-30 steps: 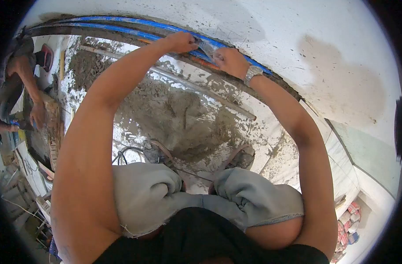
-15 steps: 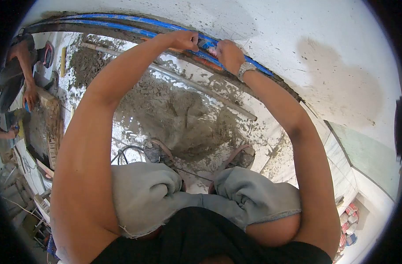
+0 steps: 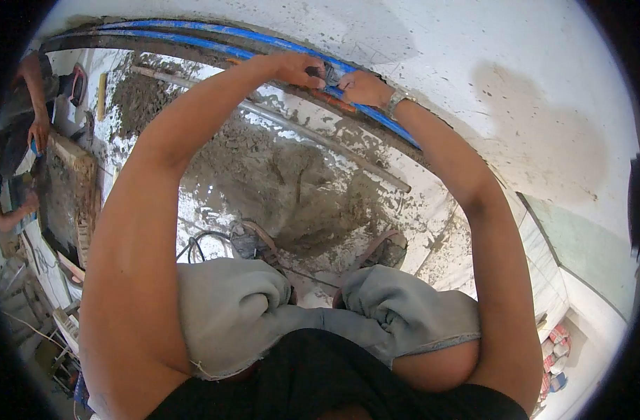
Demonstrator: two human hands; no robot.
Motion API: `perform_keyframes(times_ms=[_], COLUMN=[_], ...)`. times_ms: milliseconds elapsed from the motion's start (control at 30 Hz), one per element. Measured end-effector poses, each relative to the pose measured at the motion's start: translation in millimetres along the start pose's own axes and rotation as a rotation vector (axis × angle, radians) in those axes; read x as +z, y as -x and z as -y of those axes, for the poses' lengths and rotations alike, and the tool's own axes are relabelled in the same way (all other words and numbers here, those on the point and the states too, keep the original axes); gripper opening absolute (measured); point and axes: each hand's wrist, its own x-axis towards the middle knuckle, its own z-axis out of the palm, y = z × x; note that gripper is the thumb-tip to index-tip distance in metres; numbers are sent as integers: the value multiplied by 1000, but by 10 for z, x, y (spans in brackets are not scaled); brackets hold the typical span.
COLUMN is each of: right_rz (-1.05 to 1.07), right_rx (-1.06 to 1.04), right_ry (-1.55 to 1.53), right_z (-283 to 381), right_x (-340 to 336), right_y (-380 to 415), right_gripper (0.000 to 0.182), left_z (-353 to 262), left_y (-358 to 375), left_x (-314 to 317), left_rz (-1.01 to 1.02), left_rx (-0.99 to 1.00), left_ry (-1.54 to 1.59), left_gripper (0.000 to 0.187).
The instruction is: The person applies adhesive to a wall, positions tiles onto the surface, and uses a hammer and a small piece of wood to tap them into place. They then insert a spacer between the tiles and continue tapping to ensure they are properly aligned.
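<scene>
Two blue pipes (image 3: 215, 46) run side by side in a groove at the foot of the white wall. Both my hands are at these pipes, close to each other. My left hand (image 3: 302, 71) has its fingers curled in a pinch at the pipes. My right hand (image 3: 365, 90) is closed too, thumb and fingertips together just right of the left one, with a watch (image 3: 397, 102) on its wrist. A small greyish piece (image 3: 331, 74) shows between the two hands, partly covered by the fingers; I cannot tell what it is.
Wet mortar (image 3: 285, 182) is spread over the white floor between my feet and the wall. A long metal tube (image 3: 320, 143) lies across it. On the left, another person's hand (image 3: 38, 133) is beside a wooden-edged board (image 3: 71, 157). Red-and-white bags (image 3: 559, 343) lie far right.
My right hand has shifted slightly down and rotated, and my left hand has moved a little right. The pipes' right end sits lower. The other person's hands at left have moved up.
</scene>
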Motion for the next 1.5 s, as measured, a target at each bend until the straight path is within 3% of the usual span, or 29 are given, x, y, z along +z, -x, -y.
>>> perform_keyframes(times_ms=[67, 133, 267, 367, 433, 567, 633, 767, 833, 867, 933, 1033, 1133, 1267, 1333, 1500], right_rz=[-29, -48, -104, -279, -493, -387, -282, -369, -416, -414, -361, -443, -365, -248, -249, -86], right_rx=[-68, -83, -116, 18, -195, -255, -75, -87, 73, 76, 50, -87, -55, 37, -42, -36], right_ry=[-55, -6, 44, 274, 457, 505, 340, 147, 286, 288, 332, 361, 363, 195, 19, -4], right_z=[-93, -62, 81, 174, 192, 91, 113, -50, -10, 15, 86, -17, -101, -104, -202, -96], right_x=[9, 7, -89, -12, 81, 140, 87, 72, 87, 90, 103, 161, 115, 3, 26, -71], right_y=[-6, 58, 216, 345, 437, 473, 447, 431, 541, 575, 621, 590, 485, 445, 440, 501], right_gripper=[36, 35, 29, 22, 19, 26, 28, 27, 25, 25, 27, 29, 23, 19, 18, 24], left_z=[18, 277, 155, -21, 197, 55, -2, 61, -19, 19, 100, 10, 39, 58, 118, 46], left_y=[4, -125, -98, -55, -193, -133, -87, -115, -93, -119, -138, -66, -123, -175, -244, -149], left_x=[32, 190, 121, 79, 239, 215, 193, 221, 187, 197, 201, 128, 215, 290, 365, 306], left_rz=[-42, -140, -116, -98, -275, -290, -331, -462, -400, -399, -444, -303, -280, -287, -450, -466], left_rx=[-18, 122, 125, -15, 167, 74, 108, 146, -48, -45, 151, 121, 31, 41, 101, 182], left_ry=[-90, 3, 94, 35, -68, -66, -80, -100, 7, 10, -73, -48, -24, -40, 7, 74], left_gripper=[54, 57, 61, 56, 49, 41, 33, 26, 25, 25, 26, 29, 31, 34, 29, 20])
